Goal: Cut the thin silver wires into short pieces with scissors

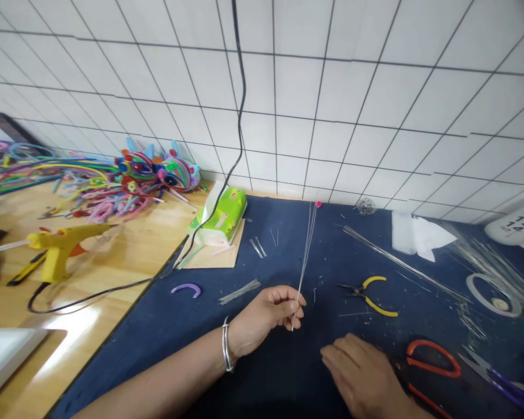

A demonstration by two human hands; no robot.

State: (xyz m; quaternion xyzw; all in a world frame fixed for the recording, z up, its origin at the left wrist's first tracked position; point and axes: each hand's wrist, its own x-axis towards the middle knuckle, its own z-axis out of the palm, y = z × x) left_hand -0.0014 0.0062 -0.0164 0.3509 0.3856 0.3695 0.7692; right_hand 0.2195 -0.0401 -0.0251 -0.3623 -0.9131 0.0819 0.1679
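I'm seeing a dark-blue covering [279, 269] on a pale wooden surface [126, 256], white-tiled wall [297, 84] behind. Left hand [267, 317]: fingers pinching a thin silver wire bundle [305, 253] above the covering. Right hand [360, 372] low; can't tell its fingers' grip.

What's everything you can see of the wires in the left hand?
The wires look like slim, straight, silvery metal strands, bunched below and fanning toward the top. They point up the picture, leaning right, over the dark mat. The left hand pinches them near their lower ends. A pink dot shows by their tips; attachment is unclear.
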